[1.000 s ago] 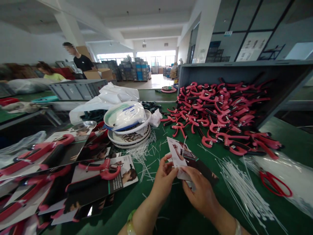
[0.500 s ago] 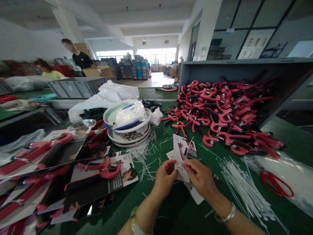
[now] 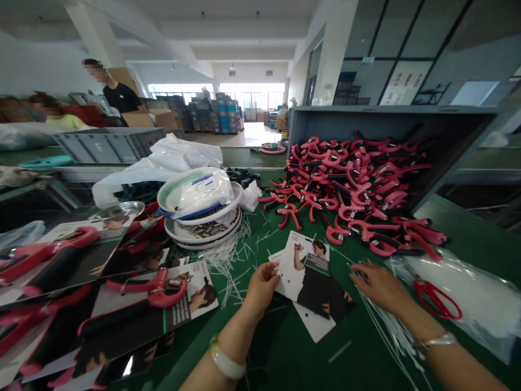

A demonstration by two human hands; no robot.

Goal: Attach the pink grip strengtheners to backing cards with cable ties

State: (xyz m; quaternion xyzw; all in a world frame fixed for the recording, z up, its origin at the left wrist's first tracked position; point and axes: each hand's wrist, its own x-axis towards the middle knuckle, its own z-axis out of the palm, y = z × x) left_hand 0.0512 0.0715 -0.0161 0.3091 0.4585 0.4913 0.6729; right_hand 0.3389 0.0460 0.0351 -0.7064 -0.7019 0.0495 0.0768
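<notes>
My left hand [image 3: 261, 289] pinches the left edge of a printed card [image 3: 315, 282] that lies tilted on the green table. Another card [image 3: 315, 321] shows beneath it. To the right, my right hand [image 3: 378, 287] is over the top end of a bundle of white cable ties [image 3: 393, 336], fingers apart, and nothing is seen held in it. Pink and black hand grips [image 3: 366, 190] are heaped behind the cards. At the left lie cards with a hand grip fastened on each, one of them a card [image 3: 179, 301] near the front.
A grey crate [image 3: 393, 108] lies on its side behind the heap. Stacked bowls [image 3: 203, 231] and a white plastic bag [image 3: 179, 155] stand left of centre. Red-handled scissors [image 3: 437, 300] rest on clear plastic at the right. Two people are at the back left.
My right hand has left the card and moved right to the cable ties. The card has turned to lie flatter, printed side up, with my left hand still at its edge.
</notes>
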